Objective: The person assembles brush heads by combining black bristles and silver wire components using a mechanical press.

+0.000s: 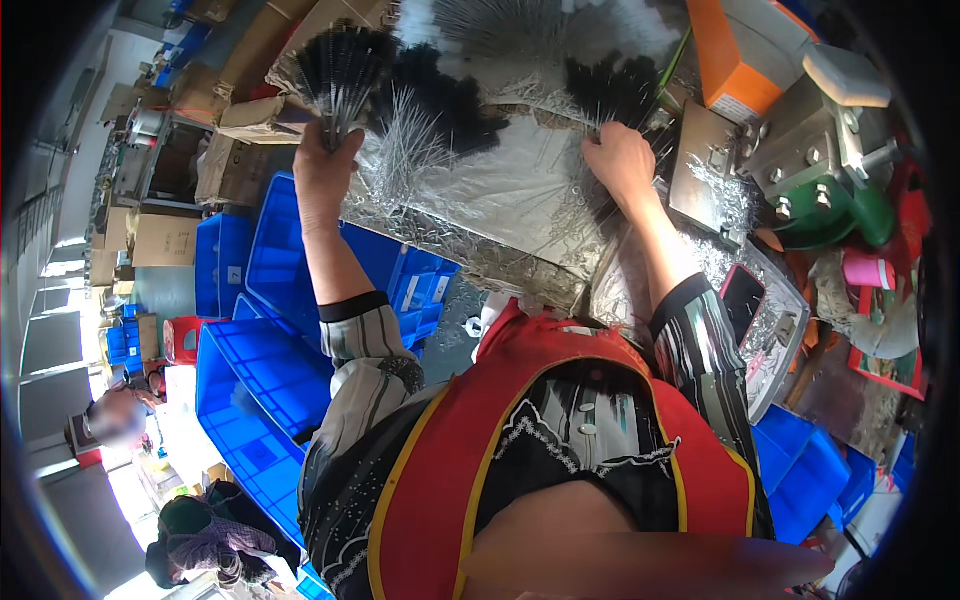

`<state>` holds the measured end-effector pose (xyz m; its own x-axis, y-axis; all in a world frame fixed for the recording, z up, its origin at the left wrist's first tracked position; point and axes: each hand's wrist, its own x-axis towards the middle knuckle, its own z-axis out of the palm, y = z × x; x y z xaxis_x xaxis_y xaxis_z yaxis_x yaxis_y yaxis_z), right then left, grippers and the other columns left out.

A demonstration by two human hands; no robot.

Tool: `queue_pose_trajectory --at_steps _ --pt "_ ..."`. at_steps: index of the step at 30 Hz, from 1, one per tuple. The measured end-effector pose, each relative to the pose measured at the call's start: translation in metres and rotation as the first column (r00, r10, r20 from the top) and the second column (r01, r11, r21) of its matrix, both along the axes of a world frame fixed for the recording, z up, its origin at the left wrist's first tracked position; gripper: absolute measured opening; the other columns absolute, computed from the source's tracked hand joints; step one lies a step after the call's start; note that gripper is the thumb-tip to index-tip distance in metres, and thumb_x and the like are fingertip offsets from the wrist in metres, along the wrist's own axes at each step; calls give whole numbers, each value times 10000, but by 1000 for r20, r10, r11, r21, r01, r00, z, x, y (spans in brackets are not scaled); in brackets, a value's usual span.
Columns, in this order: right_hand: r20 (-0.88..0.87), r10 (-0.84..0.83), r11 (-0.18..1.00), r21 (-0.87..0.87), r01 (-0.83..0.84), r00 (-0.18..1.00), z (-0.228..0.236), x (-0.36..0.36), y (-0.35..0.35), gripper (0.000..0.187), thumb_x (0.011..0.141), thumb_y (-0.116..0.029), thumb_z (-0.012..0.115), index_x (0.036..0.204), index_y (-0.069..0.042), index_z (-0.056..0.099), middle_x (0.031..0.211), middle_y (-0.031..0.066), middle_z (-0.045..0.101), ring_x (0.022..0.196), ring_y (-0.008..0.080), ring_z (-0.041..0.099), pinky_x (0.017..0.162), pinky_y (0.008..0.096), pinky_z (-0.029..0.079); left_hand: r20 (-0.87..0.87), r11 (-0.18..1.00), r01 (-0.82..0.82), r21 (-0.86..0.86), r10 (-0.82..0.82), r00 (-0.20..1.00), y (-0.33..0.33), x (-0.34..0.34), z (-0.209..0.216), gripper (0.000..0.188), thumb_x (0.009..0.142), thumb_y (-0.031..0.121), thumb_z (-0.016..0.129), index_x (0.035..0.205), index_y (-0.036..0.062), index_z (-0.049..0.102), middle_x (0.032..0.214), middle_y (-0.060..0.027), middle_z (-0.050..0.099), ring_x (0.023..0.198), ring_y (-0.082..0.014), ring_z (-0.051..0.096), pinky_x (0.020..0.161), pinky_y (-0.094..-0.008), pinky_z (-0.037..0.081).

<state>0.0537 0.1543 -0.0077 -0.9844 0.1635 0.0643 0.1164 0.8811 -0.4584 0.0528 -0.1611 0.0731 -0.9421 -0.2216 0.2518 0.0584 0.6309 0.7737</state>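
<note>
As hands (325, 172) lie apart, brushes (343, 62) fan beyond

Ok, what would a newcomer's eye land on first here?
Probably the fanned bundle of black-tipped wires in the left hand, at the upper left of the work surface. Next, perhaps, the bright blue bins in the picture's left half, and the orange box at the upper right.

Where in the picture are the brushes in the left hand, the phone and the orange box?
Brushes (341, 68) in the left hand (325, 165): head view, on their dark bristles.
Phone (741, 301): head view, middle of its dark screen.
Orange box (746, 86): head view, on its orange side.
</note>
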Motion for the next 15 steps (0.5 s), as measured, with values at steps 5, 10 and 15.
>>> queue_pose_trajectory --at_steps 5,10,15 --pt "-41 -25 999 -42 24 999 -2 0 3 268 698 -231 528 743 22 604 750 243 585 761 398 574 708 436 457 14 996 -40 -75 41 999 -3 -13 -21 281 679 208 645 853 11 546 599 -62 550 483 -127 536 504 -278 434" --pt "-129 -62 989 -142 43 990 -20 -4 10 294 698 -245 550 736 44 581 709 234 576 721 374 571 665 405 446 -149 876 -58 -478 -15 989 3 -34 -51 435 703 323 649 1001 30 530 857 -159 610 692 -277 596 663 -348 461" --pt "-331 -72 898 -431 -83 941 -9 15 0 198 693 -169 538 647 23 538 621 206 550 618 363 561 577 390 444 43 765 -56 -641 109 993 24 -42 -108 766 683 465 606 1267 56 325 1119 -174 510 1094 -389 377 881 -503 334"
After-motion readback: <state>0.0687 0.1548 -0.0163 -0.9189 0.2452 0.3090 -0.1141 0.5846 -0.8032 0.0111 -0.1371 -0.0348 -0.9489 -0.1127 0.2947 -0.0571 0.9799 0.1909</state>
